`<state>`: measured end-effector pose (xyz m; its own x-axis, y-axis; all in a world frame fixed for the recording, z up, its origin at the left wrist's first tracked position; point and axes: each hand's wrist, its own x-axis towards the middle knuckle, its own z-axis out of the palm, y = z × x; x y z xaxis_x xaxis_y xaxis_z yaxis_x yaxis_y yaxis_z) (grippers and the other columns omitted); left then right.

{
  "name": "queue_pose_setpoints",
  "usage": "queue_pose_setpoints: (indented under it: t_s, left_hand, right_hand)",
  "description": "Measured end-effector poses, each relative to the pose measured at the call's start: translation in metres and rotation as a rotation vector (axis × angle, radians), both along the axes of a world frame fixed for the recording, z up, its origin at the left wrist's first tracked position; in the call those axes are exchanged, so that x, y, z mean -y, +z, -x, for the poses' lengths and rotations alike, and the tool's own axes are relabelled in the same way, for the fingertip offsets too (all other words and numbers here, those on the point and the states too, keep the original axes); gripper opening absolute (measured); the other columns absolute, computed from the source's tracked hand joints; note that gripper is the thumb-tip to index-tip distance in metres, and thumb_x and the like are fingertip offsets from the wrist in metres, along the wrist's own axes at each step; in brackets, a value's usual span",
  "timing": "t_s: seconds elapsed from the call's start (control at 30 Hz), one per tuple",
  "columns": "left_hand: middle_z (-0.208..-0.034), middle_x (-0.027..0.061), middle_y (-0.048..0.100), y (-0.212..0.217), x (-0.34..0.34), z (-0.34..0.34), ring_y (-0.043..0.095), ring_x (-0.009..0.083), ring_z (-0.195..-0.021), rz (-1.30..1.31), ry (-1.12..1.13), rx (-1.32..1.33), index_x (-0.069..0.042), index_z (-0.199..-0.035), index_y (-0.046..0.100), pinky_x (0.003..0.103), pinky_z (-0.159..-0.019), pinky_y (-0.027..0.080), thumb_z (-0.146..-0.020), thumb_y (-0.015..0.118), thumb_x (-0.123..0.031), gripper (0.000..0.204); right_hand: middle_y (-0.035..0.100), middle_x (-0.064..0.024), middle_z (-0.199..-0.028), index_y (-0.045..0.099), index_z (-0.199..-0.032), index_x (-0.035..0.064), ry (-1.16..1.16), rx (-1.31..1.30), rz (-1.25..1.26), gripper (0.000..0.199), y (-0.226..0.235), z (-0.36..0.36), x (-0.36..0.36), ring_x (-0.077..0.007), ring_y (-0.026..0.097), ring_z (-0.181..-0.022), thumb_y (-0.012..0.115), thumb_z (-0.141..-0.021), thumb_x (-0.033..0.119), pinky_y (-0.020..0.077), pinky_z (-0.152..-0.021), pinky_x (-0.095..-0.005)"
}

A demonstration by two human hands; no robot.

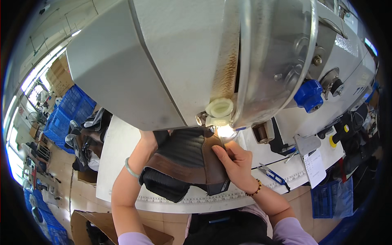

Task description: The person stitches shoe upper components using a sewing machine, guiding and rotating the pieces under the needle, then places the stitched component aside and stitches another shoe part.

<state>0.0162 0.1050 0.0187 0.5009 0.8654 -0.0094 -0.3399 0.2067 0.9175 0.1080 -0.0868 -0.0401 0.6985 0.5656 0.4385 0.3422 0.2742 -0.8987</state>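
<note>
A brown and black stitched leather piece [179,159], with ribbed black panels and a padded black edge, lies under the head of a large grey sewing machine [163,61]. Its far end meets the brightly lit needle area, where the needle itself is hard to make out. My right hand [239,163] pinches the brown right edge of the piece between thumb and fingers, close to the lamp. At the far left side of the piece is my left hand [149,141]; its fingers disappear behind the black material, so their grip is hidden.
Blue-handled thread snips [273,175] lie right of my right hand, near a written paper sheet [314,167]. A ruler strip [196,201] follows the curved table edge. Blue crates [69,116] stand at left, another crate [325,200] at lower right. A cardboard box [96,222] sits below left.
</note>
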Motion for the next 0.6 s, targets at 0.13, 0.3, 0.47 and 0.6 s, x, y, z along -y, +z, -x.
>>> queue_pose_setpoints:
  t_s: [0.13, 0.3, 0.47, 0.6]
  left_hand:
    - [-0.073, 0.0124, 0.057, 0.001, 0.001, -0.002, 0.054, 0.0197, -0.059, -0.053, 0.155, -0.007, 0.001, -0.091, 0.055, 0.029, -0.057, 0.044, -0.092, 0.036, -0.037, 0.042]
    - [-0.073, 0.012, 0.057, 0.003, -0.002, -0.008, 0.054, 0.019, -0.06, -0.213, 0.202, -0.054, 0.001, -0.09, 0.055, 0.028, -0.058, 0.044, -0.091, 0.037, -0.035, 0.04]
    - [-0.073, 0.0115, 0.057, 0.024, -0.003, -0.059, 0.054, 0.0184, -0.06, -0.377, 0.264, -0.118, 0.001, -0.09, 0.055, 0.028, -0.058, 0.044, -0.091, 0.039, -0.034, 0.038]
    - [-0.073, 0.0112, 0.057, 0.022, -0.005, -0.054, 0.054, 0.0179, -0.06, -0.509, 0.288, -0.176, 0.0, -0.089, 0.056, 0.027, -0.058, 0.043, -0.091, 0.04, -0.033, 0.037]
  right_hand:
    - [0.045, 0.0002, -0.048, 0.064, -0.077, -0.0018, 0.011, 0.004, -0.005, 0.02, 0.005, 0.007, -0.004, -0.0034, 0.034, -0.045, 0.069, -0.081, 0.017, 0.0283, -0.04, -0.0221]
    - [0.053, 0.0022, -0.053, 0.064, -0.076, -0.0033, -0.014, -0.111, 0.01, 0.022, 0.006, 0.008, -0.001, -0.0013, 0.037, -0.049, 0.068, -0.082, 0.018, 0.03, -0.042, -0.021]
    - [0.056, 0.0054, -0.059, 0.065, -0.075, -0.0015, 0.189, -0.336, -0.015, 0.021, 0.002, 0.003, 0.004, 0.0013, 0.041, -0.052, 0.066, -0.084, 0.018, 0.0309, -0.044, -0.0168]
    - [0.059, 0.0039, -0.062, 0.065, -0.078, -0.0006, 0.248, -0.379, 0.015, 0.022, 0.002, 0.0, 0.004, 0.0027, 0.047, -0.055, 0.064, -0.086, 0.02, 0.0343, -0.045, -0.0143]
